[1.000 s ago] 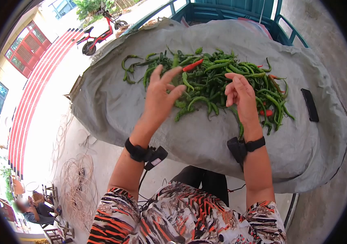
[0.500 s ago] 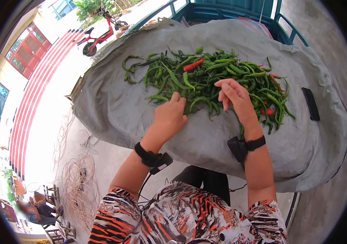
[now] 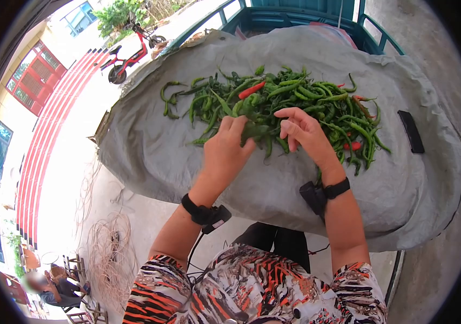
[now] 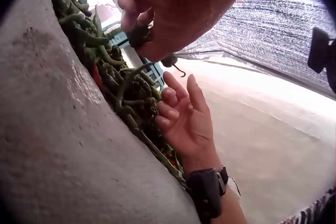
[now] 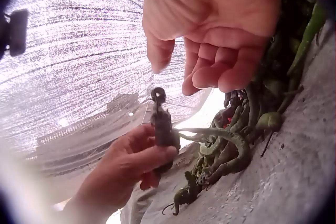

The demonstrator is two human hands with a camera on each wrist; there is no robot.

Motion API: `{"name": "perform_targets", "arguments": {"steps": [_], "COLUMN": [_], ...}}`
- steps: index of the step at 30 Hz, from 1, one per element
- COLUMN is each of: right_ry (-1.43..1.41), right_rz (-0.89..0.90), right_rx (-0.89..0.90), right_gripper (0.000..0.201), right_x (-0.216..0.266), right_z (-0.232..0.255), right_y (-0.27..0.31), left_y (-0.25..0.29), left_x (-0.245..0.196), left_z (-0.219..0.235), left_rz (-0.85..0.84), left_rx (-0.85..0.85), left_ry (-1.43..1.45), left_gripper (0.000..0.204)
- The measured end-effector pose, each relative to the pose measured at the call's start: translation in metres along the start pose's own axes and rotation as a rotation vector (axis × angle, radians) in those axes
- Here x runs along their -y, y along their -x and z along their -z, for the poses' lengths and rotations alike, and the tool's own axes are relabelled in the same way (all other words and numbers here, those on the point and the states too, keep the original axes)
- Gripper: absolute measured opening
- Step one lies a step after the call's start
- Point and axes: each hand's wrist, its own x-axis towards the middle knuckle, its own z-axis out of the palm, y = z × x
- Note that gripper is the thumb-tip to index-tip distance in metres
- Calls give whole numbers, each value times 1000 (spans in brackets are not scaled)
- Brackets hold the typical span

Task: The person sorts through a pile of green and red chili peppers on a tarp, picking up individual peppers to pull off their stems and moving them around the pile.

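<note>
Green peppers (image 3: 327, 97) lie in a wide pile on a grey sheet, with a red pepper (image 3: 251, 90) on top. At the pile's near side, my left hand (image 3: 225, 156) pinches a green pepper (image 3: 256, 130) between thumb and fingers. The right wrist view shows that pepper (image 5: 164, 136) upright in the left hand (image 5: 121, 169), its curled tip upward. My right hand (image 3: 310, 137) is just to the right, palm inward, fingers loosely bent, holding nothing; in the left wrist view this hand (image 4: 189, 124) is beside the pile, apart from the held pepper.
A black phone (image 3: 411, 132) lies on the sheet (image 3: 149, 146) at the right. Behind is a blue metal cart (image 3: 295, 19). A red scooter (image 3: 128, 56) stands at the back left. Tangled cord (image 3: 112, 248) and a seated person (image 3: 60, 289) are at the lower left.
The left hand came down from above the pile to its near edge and took hold of a green pepper. My right hand has shifted a little left, toward the left hand.
</note>
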Motion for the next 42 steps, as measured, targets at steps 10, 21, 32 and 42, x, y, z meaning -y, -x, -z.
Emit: {"name": "perform_targets", "arguments": {"steps": [10, 21, 32, 42], "right_ry": [-7, -301, 28, -285], "right_rz": [54, 169, 3, 119], "right_rx": [-46, -292, -36, -94], "right_gripper": [19, 32, 20, 44], "right_x": [-2, 12, -5, 8], "right_z": [2, -4, 1, 1], "right_y": [0, 2, -1, 2], "left_y": [-4, 2, 8, 10], "left_x": [-6, 4, -18, 69], "left_z": [-25, -24, -19, 24], "left_rz": [32, 139, 13, 86], "left_rx": [44, 186, 1, 319], "left_ry": [300, 653, 464, -273], "left_gripper": [48, 44, 37, 31]}}
